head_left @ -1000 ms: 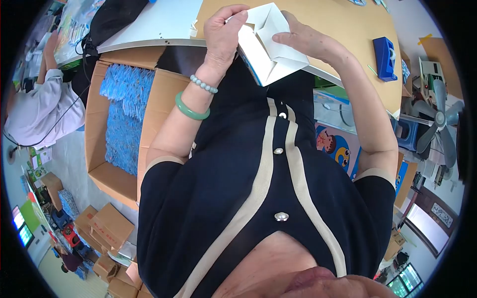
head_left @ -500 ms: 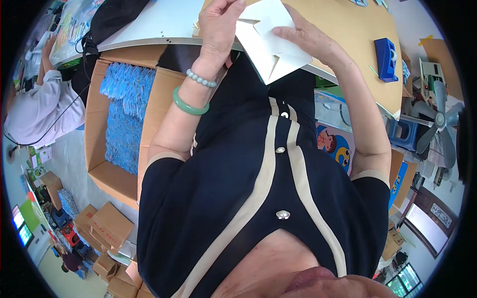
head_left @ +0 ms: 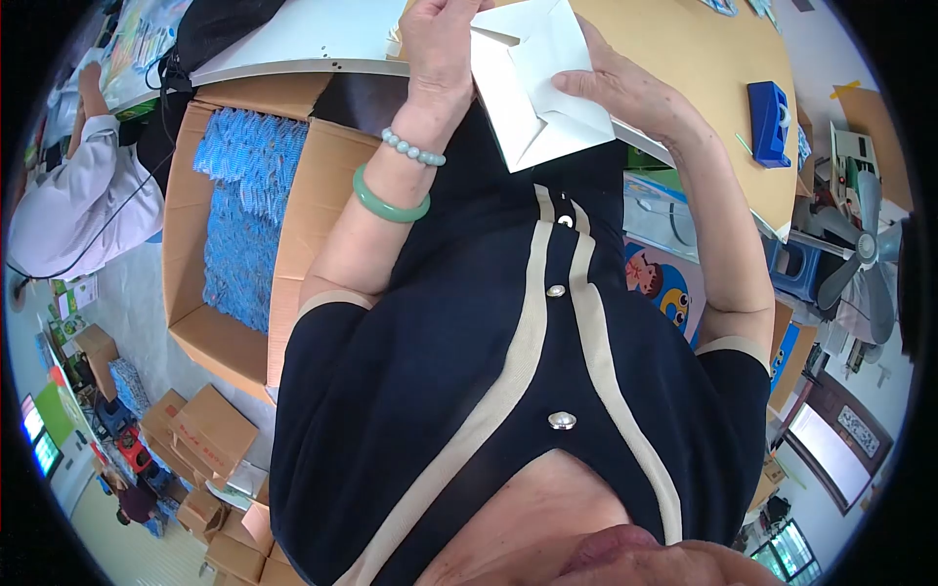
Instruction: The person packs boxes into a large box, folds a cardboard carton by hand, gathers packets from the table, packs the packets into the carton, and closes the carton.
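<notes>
A white folded card piece, with overlapping flaps and a triangular gap near one corner, is held over the table's front edge. My right hand grips its right side, thumb flat on top and the other fingers hidden beneath. By the upper left edge of the card, my left hand has its fingers pinched together. The tips are partly cut off by the top of the view, so what they hold cannot be made out. A beaded bracelet and a green bangle are on my left arm.
An open cardboard box full of blue striped pieces stands to my left. A blue tape dispenser sits on the tabletop at right. A fan is far right. Another person's white sleeve shows far left.
The card piece has shifted slightly right and turned a little. Both hands have moved slightly right with it, and the left fingers are nearer the top edge of the view.
</notes>
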Action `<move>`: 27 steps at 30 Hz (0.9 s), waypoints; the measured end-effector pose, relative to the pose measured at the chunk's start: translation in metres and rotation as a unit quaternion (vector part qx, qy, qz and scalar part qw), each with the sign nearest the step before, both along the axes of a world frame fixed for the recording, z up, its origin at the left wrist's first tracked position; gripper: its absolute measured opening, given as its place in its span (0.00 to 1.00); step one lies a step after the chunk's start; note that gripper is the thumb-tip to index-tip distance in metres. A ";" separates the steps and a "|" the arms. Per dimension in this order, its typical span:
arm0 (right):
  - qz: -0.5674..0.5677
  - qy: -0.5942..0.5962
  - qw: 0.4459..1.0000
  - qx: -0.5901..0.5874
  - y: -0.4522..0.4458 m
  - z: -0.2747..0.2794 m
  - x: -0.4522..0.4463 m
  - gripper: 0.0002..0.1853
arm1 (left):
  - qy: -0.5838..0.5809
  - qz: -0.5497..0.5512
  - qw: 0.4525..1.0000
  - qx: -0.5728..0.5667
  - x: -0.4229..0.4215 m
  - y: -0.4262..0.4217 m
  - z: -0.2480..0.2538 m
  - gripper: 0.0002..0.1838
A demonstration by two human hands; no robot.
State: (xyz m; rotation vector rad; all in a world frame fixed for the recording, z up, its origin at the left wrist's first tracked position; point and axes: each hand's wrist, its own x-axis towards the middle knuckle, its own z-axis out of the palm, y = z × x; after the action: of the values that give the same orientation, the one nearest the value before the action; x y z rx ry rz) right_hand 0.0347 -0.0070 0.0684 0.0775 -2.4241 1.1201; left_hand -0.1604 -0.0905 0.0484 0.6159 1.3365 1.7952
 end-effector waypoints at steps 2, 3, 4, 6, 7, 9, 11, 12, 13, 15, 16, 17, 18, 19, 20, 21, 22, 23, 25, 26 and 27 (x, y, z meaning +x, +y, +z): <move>-0.018 -0.017 1.000 -0.010 -0.006 0.018 -0.001 0.43 | 0.011 -0.006 1.000 0.022 -0.001 0.008 -0.009 0.14; -0.017 -0.018 1.000 -0.007 -0.006 0.016 -0.002 0.43 | 0.022 -0.010 0.999 0.042 -0.002 0.012 -0.014 0.14; -0.119 -0.136 0.984 0.002 -0.008 0.010 -0.005 0.43 | 0.034 -0.014 0.997 0.061 -0.002 0.015 -0.018 0.15; -0.312 -0.358 0.880 0.015 -0.014 -0.003 -0.011 0.43 | 0.021 -0.010 0.998 0.060 -0.004 0.015 -0.023 0.15; -0.310 -0.359 0.880 0.012 -0.019 -0.002 -0.014 0.43 | 0.005 -0.007 0.998 0.056 -0.003 0.012 -0.026 0.15; -0.299 -0.360 0.884 -0.028 -0.031 0.009 -0.018 0.45 | -0.009 -0.003 0.999 0.049 -0.003 0.007 -0.028 0.15; -0.294 -0.360 0.884 -0.047 -0.034 0.011 -0.018 0.46 | -0.046 -0.005 0.998 0.043 -0.002 0.002 -0.024 0.15; -0.292 -0.322 0.894 -0.110 -0.034 0.010 -0.017 0.46 | -0.065 -0.005 0.997 0.041 -0.002 0.001 -0.021 0.15; -0.288 -0.282 0.899 -0.173 -0.035 0.008 -0.017 0.46 | -0.065 -0.003 0.997 0.041 -0.002 0.002 -0.019 0.15; -0.281 -0.239 0.899 -0.235 -0.033 0.004 -0.016 0.45 | -0.132 0.015 0.990 0.037 -0.002 0.005 -0.012 0.14; -0.290 -0.223 0.896 -0.251 -0.028 0.005 -0.016 0.44 | -0.165 0.022 0.985 0.037 -0.002 0.006 -0.009 0.13; -0.300 -0.206 0.893 -0.267 -0.024 0.009 -0.018 0.43 | -0.163 0.021 0.986 0.041 -0.004 0.007 -0.006 0.13; -0.308 -0.188 0.889 -0.282 -0.021 0.012 -0.019 0.43 | -0.105 -0.001 0.992 0.071 -0.006 0.004 -0.004 0.14; -0.310 -0.183 0.890 -0.281 -0.016 0.017 -0.019 0.43 | -0.045 -0.025 0.993 0.102 -0.008 0.001 -0.001 0.17; -0.275 -0.158 0.890 -0.329 -0.009 0.027 -0.019 0.41 | 0.015 -0.051 0.990 0.131 -0.010 -0.002 0.000 0.22; -0.240 -0.130 0.887 -0.374 -0.005 0.044 -0.022 0.39 | 0.019 -0.057 0.989 0.137 -0.015 -0.006 -0.001 0.22; -0.203 -0.100 0.882 -0.414 -0.002 0.055 -0.022 0.38 | -0.062 -0.092 0.988 0.107 -0.022 -0.010 -0.005 0.23; -0.207 -0.093 0.884 -0.408 0.001 0.059 -0.021 0.38 | -0.142 -0.126 0.979 0.075 -0.028 -0.013 -0.011 0.25; -0.207 -0.064 0.892 -0.397 0.005 0.065 -0.021 0.35 | -0.218 -0.159 0.962 0.046 -0.028 -0.014 -0.019 0.28; -0.204 -0.052 0.895 -0.392 0.006 0.068 -0.023 0.34 | -0.262 -0.212 0.939 0.065 -0.026 -0.013 -0.023 0.32; -0.201 -0.049 0.898 -0.389 0.006 0.072 -0.025 0.34 | -0.303 -0.264 0.912 0.082 -0.024 -0.013 -0.026 0.36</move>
State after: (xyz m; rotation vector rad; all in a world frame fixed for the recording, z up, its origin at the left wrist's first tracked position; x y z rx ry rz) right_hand 0.0096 -0.0013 0.1403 -0.7108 -1.7626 1.8005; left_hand -0.1840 -0.1032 0.0225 0.3995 0.5336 1.4721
